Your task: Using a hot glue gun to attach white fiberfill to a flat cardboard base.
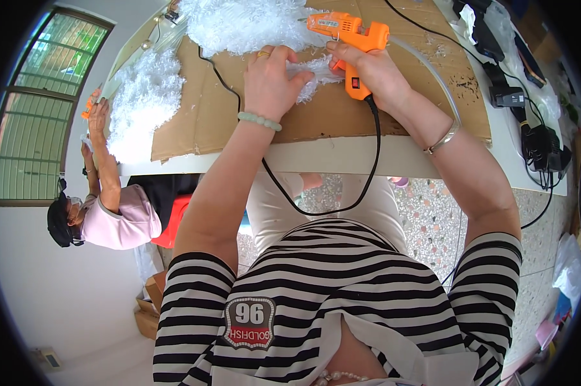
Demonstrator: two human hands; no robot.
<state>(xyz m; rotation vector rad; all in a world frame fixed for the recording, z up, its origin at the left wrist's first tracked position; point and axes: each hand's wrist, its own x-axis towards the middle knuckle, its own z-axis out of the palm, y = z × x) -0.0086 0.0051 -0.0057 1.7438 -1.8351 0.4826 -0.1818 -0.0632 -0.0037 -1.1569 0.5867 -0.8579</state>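
Note:
My right hand (374,71) is wrapped round the grip of an orange hot glue gun (355,32), whose nozzle points left over the table. A black cord runs down from its grip and loops below the table edge. To the left, my left hand (271,80) is closed on one end of a small bundle of white, translucent fringed plastic strands (311,76). The bundle reaches across to just beside my right fingers. Just beyond both hands lies a large fluffy heap of the same white strands (245,26).
A brown cardboard sheet (200,128) covers part of the white table. Another white heap (145,96) lies at left, where a co-worker (120,212) holds an orange tool. Black adapters and cables (541,145) crowd the right edge. A clear tube (425,61) curves beside my right wrist.

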